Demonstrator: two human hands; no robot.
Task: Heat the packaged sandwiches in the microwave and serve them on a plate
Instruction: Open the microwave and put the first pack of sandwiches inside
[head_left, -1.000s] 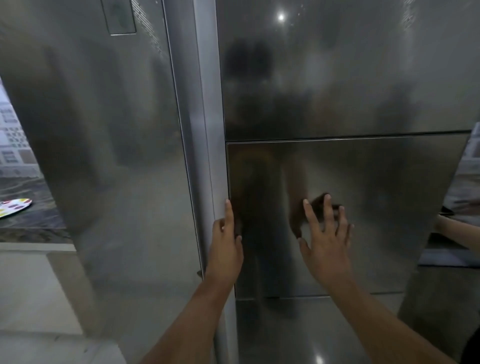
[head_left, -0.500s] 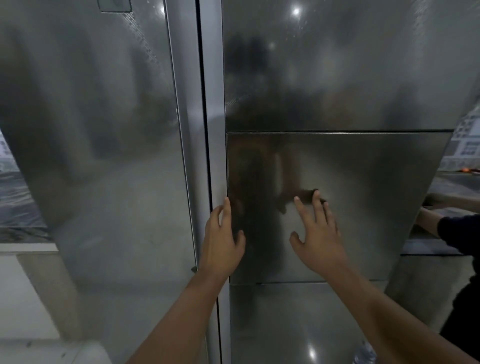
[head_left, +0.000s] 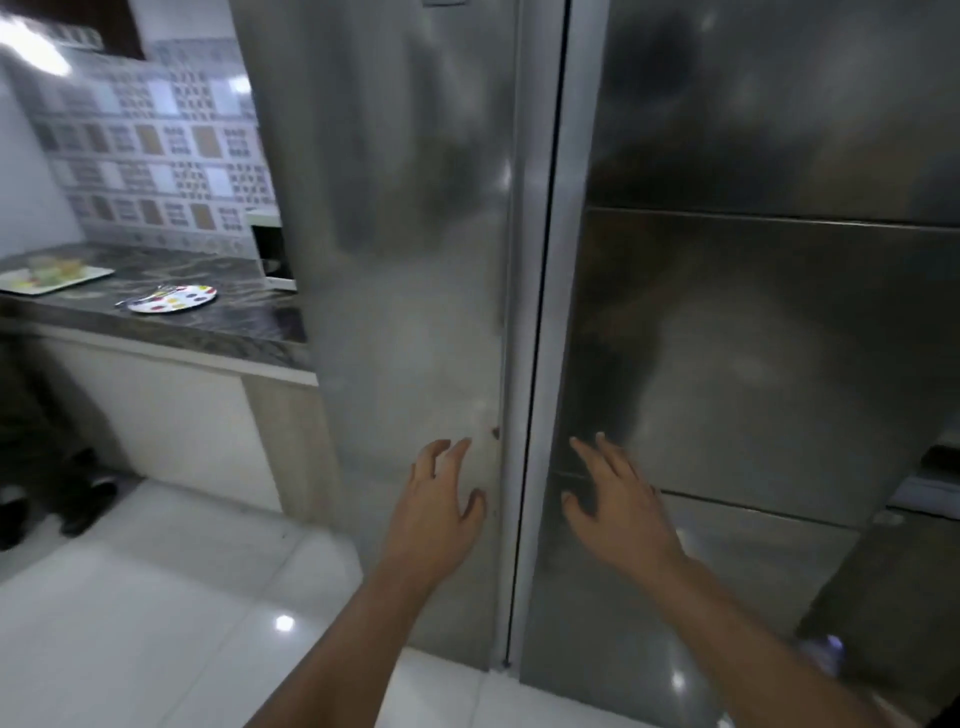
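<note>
A tall stainless steel fridge fills the middle and right of the head view, its doors closed. My left hand hovers open in front of the left door, fingers spread, holding nothing. My right hand is open in front of the right door's lower panel, also holding nothing. A white plate with coloured dots lies on the dark counter at the left. The white microwave stands behind it, mostly hidden by the fridge. A tray with blurred packaged food sits at the counter's far left.
White cabinet fronts stand under the counter, with a glossy white tiled floor below. Patterned wall tiles back the counter. Dark shoes are at the far left on the floor.
Both hands have come off the fridge door and dropped lower. The view has swung left and back, bringing the counter, plate and microwave into sight.
</note>
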